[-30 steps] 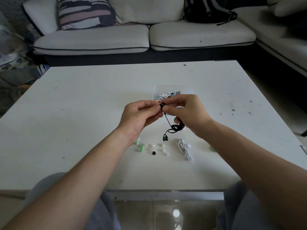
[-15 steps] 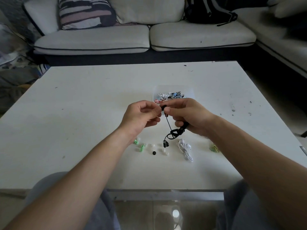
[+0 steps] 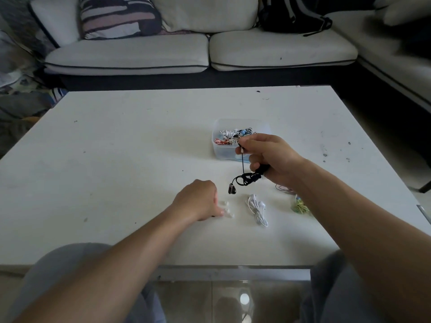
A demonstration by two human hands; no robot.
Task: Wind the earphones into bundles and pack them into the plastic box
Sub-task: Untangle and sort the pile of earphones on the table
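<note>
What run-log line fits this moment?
right hand holds black earphones | left hand at ear tips on table | plastic box holds bundles

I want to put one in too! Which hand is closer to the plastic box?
Right. The right hand, gripping the black earphones, is just in front of the plastic box. The left hand is farther back, down on the table by small white ear tips.

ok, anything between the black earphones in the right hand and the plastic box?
Nothing visible does. The right hand holds the black earphones just in front of the plastic box, whose top looks open. Wound bundles already lie inside.
</note>
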